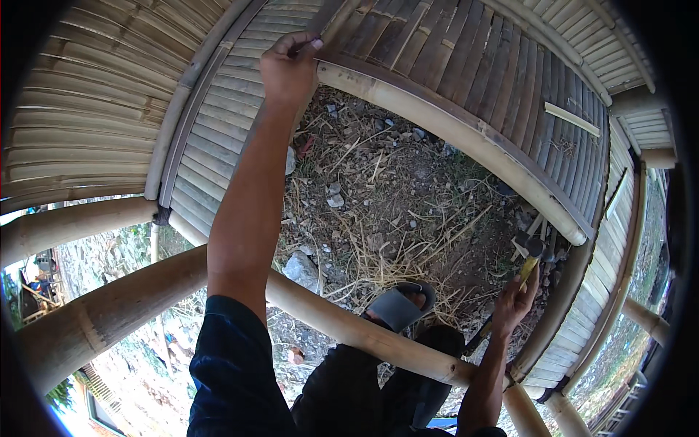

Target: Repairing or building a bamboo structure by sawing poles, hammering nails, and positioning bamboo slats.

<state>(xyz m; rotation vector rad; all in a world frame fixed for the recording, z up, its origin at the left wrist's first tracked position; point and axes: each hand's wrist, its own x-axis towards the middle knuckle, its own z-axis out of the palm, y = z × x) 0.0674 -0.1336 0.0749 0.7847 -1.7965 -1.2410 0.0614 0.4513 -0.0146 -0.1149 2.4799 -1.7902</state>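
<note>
My left hand (290, 61) reaches far forward to the inner corner of a bamboo platform. Its fingers are pinched together there, and what they hold is hidden. From this corner a flat bamboo strip (437, 109) runs along the slatted seat's edge, above a thick pale bamboo pole (408, 100). At the lower right, my right hand (517, 302) is wrapped round a hammer (526, 268) with a yellow and black handle. The hammer's dark head points up, below the right end of that pole.
Slatted bamboo seats and walls curve around me. A bamboo pole (349, 325) crosses over my legs. A loose pale bamboo piece (572, 119) lies on the seat. Dry straw (393, 266), stones and a pale rock (302, 272) cover the ground near my sandalled foot (400, 306).
</note>
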